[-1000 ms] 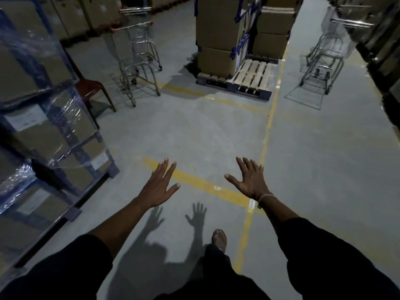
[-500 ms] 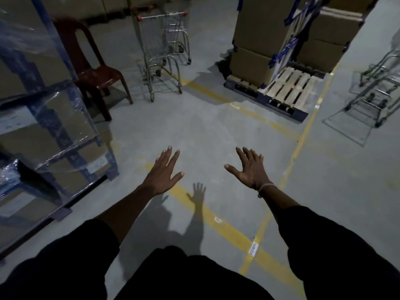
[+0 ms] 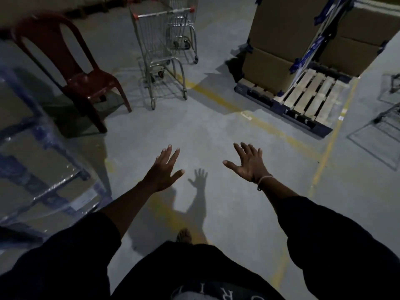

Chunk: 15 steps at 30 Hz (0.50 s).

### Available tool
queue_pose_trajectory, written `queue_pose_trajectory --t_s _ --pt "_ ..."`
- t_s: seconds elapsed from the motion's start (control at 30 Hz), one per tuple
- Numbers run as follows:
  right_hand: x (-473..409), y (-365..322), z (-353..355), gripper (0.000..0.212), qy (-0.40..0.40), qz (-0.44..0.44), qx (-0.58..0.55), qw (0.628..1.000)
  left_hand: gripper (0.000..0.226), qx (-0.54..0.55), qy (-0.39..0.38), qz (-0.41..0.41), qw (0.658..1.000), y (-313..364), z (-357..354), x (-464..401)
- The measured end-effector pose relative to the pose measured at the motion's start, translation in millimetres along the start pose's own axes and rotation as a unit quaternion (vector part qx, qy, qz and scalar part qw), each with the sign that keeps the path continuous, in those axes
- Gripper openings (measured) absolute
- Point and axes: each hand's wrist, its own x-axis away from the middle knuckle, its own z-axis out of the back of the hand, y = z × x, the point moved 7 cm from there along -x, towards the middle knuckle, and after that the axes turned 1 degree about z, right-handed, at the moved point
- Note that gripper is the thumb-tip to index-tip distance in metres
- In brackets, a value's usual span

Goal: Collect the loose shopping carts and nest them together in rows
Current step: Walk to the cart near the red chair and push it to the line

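A metal shopping cart (image 3: 159, 50) with red handle caps stands ahead on the grey floor, its handle toward me, and a second cart (image 3: 184, 24) is nested into its front. My left hand (image 3: 163, 169) and my right hand (image 3: 249, 162) reach forward over the floor, fingers spread, holding nothing, well short of the cart. At the right edge only the base frame of another cart (image 3: 387, 109) shows, cut off by the frame.
A dark red plastic chair (image 3: 73, 68) stands left of the carts. Wrapped pallets of boxes (image 3: 41, 161) fill the left side. A wooden pallet (image 3: 307, 98) stacked with cardboard boxes (image 3: 287, 40) sits ahead right. Yellow lines cross the floor.
I have walked forward and turned left; the nested carts and chair are nearer and more central, the right-hand cart has slid to the frame's edge. Both hands stay spread and empty.
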Motion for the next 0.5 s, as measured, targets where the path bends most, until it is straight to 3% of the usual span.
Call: queue_pose_trajectory --t_s 0.13,0.5 --pt "-96.1 -6.8 18.4 0.117 0.001 -0.004 -0.014 1.0 0.096 -0.012 -0.011 0.005 1.0 -29.7 44.9 -90.9" --pt "-361.9 16.7 60.2 0.118 -0.009 0.037 -0.034 0.999 0.094 -0.038 0.037 0.048 0.997 -94.2 106.8 -322.7"
